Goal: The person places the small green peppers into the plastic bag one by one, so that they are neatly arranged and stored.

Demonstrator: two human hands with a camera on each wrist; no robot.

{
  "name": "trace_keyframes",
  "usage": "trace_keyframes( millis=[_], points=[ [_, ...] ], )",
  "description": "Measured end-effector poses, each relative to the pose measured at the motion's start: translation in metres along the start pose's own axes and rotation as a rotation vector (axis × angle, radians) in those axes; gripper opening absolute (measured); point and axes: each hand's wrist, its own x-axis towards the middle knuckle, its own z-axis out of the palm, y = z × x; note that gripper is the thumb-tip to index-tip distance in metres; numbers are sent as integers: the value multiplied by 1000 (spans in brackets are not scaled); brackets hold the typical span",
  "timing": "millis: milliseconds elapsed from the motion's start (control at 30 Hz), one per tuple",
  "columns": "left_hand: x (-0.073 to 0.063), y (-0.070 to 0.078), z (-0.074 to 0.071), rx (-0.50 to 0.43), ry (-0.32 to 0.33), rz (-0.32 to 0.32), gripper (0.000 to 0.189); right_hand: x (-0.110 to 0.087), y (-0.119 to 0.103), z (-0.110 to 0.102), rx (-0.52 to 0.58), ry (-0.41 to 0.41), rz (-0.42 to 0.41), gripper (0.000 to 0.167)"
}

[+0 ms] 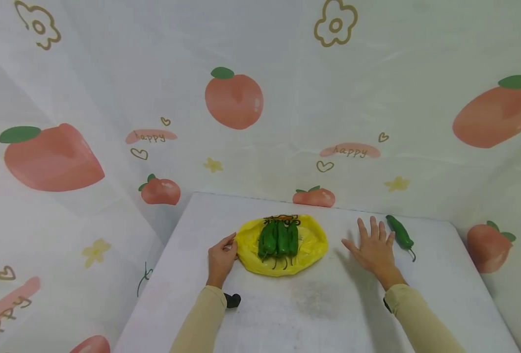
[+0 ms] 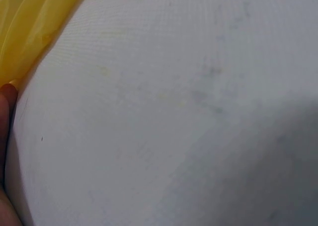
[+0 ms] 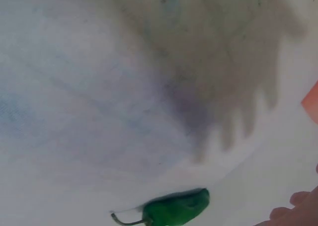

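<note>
A yellow plastic bag (image 1: 309,250) lies spread on the white table, with several green peppers (image 1: 282,240) side by side on it, stems toward the person. My left hand (image 1: 221,257) pinches the bag's left edge between thumb and fingers; in the left wrist view, a fingertip (image 2: 9,93) meets the yellow plastic. Over the table to the bag's right, my right hand (image 1: 375,247) is spread with straight fingers and holds nothing. Just beyond its fingers lies a single green pepper (image 1: 401,233), which also shows at the bottom of the right wrist view.
The white table (image 1: 278,318) meets a curtain (image 1: 287,162) printed with fruit and flowers at its back and sides. A small black object (image 1: 232,300) shows beside the left wrist. The right hand casts a shadow on the table.
</note>
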Motion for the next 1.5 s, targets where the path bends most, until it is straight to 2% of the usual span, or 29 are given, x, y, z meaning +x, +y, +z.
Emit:
trace_keyframes(
  millis=[167, 400, 633, 800, 1000, 1133, 1500],
  points=[
    [0, 0, 0, 6, -2, -12, 30, 1, 18, 5, -4, 16, -14, 97],
    [0, 2, 2, 2, -11, -31, 31, 1, 33, 2, 36, 7, 27, 99],
    [-1, 2, 2, 13, 2, -3, 30, 3, 41, -2, 48, -4, 43, 101],
    [-2, 3, 2, 9, 15, 11, 30, 9, 50, -10, 30, 40, 10, 100],
    [-2, 5, 2, 28, 13, -5, 30, 16, 63, -16, 45, 72, 31, 100],
    [-3, 6, 2, 36, 10, -12, 30, 14, 71, -16, 77, 95, 42, 96],
    [-4, 8, 1, 29, 13, -5, 30, 7, 89, -14, 144, 84, 70, 92]
  ],
)
